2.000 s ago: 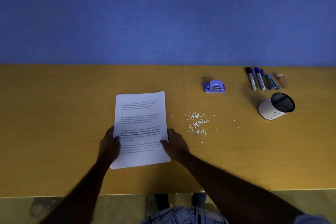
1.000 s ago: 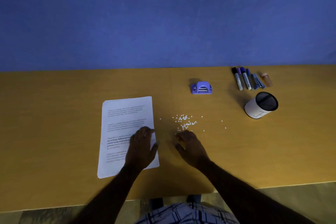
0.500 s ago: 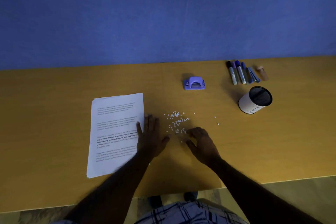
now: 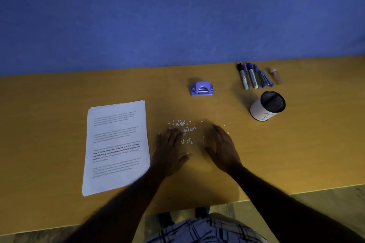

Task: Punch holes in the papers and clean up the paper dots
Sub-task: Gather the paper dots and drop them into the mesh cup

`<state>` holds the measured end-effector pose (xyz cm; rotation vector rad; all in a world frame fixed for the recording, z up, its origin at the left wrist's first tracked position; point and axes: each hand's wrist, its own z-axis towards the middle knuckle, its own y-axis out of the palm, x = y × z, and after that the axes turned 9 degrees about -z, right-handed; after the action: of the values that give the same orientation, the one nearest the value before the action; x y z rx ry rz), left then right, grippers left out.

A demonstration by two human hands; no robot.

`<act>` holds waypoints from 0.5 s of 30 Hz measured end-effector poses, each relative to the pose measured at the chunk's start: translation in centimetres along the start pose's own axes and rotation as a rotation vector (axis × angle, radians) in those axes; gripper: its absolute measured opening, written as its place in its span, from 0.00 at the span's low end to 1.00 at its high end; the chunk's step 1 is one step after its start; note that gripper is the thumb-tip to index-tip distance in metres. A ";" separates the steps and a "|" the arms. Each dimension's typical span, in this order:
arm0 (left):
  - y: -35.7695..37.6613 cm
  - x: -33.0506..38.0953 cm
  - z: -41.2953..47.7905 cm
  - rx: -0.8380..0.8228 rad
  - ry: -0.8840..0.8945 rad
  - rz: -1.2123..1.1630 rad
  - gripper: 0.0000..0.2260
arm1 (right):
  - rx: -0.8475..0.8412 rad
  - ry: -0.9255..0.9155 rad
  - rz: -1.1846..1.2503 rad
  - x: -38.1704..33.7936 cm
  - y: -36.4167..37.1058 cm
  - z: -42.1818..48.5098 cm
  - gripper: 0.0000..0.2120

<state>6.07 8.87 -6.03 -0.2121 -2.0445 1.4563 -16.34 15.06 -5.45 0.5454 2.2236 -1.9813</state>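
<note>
On the yellow table point(image 4: 59, 124), between the two flat hands, lies a scatter of small white paper dots point(image 4: 185, 133), too many and too small to count. The left hand point(image 4: 169, 152) rests palm down with its fingers spread wide and holds nothing; its fingertips touch the left edge of the scatter, and its thumb points toward the other hand. The right hand point(image 4: 222, 148) is also palm down, open and empty, on the right side of the dots, with a couple of stray dots just beyond its fingertips. Most dots sit in the gap between the hands and just past the fingers, toward the wall.

Just beside the left hand, on its outer side, lies one stack of printed papers point(image 4: 116, 146), flat on the table, its sheets slightly fanned at the top edge; the left forearm crosses its near right corner.

Farther back, beyond the dots, sits one purple hole punch point(image 4: 201, 89), well apart from both hands. To the right of it stands one white cup point(image 4: 266, 108) with a dark inside, tilted toward the camera; I cannot tell whether anything is in it. Behind the cup lie several markers point(image 4: 250, 77) side by side, about five, and one small brown capped item point(image 4: 276, 77) next to them.
</note>
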 end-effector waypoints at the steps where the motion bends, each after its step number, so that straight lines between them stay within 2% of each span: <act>1: -0.2 -0.4 0.2 0.014 -0.016 -0.005 0.40 | 0.008 0.041 -0.005 0.8 -0.1 0.3 0.39; 5: -1.0 -2.0 1.3 0.062 -0.064 -0.023 0.42 | 0.020 0.240 -0.014 2.7 -0.6 1.5 0.42; 11: -0.8 -1.3 2.9 0.040 -0.059 0.016 0.47 | -0.078 0.360 -0.030 0.5 0.5 3.2 0.48; 13: -0.6 -0.9 2.9 0.034 -0.072 0.030 0.48 | -0.078 0.345 -0.032 -0.8 0.9 3.5 0.47; 15: -0.3 -0.4 3.0 0.027 -0.043 0.055 0.49 | -0.053 0.220 -0.043 -2.1 1.4 3.2 0.43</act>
<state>4.83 6.16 -6.53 -0.2293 -2.0664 1.5337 -14.38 11.69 -6.53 0.7478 2.4255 -1.9620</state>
